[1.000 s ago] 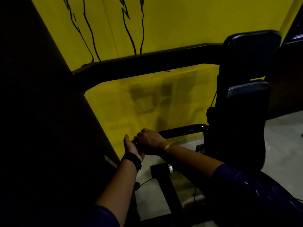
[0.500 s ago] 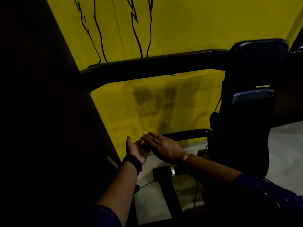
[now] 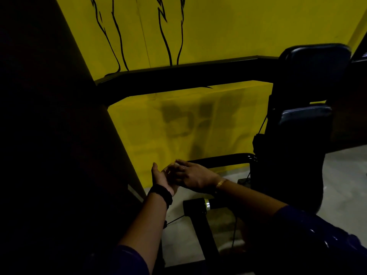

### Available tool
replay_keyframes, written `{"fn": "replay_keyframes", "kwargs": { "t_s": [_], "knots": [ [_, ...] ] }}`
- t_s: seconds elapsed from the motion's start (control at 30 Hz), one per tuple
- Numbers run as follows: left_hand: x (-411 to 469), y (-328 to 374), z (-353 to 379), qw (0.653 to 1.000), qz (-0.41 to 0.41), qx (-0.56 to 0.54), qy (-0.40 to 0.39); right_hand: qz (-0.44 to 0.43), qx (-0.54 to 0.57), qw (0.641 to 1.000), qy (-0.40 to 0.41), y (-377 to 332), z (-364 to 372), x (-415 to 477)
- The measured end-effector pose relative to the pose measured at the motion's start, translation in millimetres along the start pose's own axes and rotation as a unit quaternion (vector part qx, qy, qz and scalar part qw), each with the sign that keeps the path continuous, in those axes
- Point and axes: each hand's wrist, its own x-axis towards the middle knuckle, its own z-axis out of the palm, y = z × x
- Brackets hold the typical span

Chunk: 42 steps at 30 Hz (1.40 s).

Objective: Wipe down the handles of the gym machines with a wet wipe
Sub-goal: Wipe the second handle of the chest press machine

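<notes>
A black tubular machine handle (image 3: 220,159) runs level in front of the yellow wall, low in the view. My two hands meet just off its left end. My left hand (image 3: 161,180), with a black band at the wrist, is held palm up with its thumb raised. My right hand (image 3: 195,176) lies across that palm with its fingers stretched out flat. A small pale bit of the wet wipe (image 3: 175,165) shows between the two hands; the rest of it is hidden. Neither hand touches the handle.
A black padded seat and backrest (image 3: 305,120) stand at the right, joined to the handle. A thick black frame beam (image 3: 178,77) crosses above. A dark upright fills the left side. A black base bar (image 3: 200,225) lies on the grey floor below my hands.
My right hand was curled over the handle's left end a second ago. It has come off the handle and flattened over my left palm, with the wipe between them.
</notes>
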Motion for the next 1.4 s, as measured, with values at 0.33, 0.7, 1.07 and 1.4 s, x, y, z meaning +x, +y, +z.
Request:
{"fn": "replay_keyframes", "kwargs": {
  "t_s": [0.33, 0.7, 1.07, 1.4],
  "knots": [
    [-1, 6, 14, 0.994, 0.09, 0.048, -0.037, 0.326, 0.027, 0.944, 0.046, -9, -7, -13],
    [0, -7, 34, 0.952, 0.208, 0.226, 0.003, 0.389, 0.045, 0.909, -0.141, 17, -33, -18],
    [-2, -5, 38, 0.947, 0.2, 0.252, 0.008, 0.442, 0.017, 0.89, 0.111, -20, -6, -26],
    [-6, -14, 43, 0.92, 0.233, 0.314, 0.02, 0.377, -0.018, 0.925, 0.046, -23, -9, -48]
  ]
}}
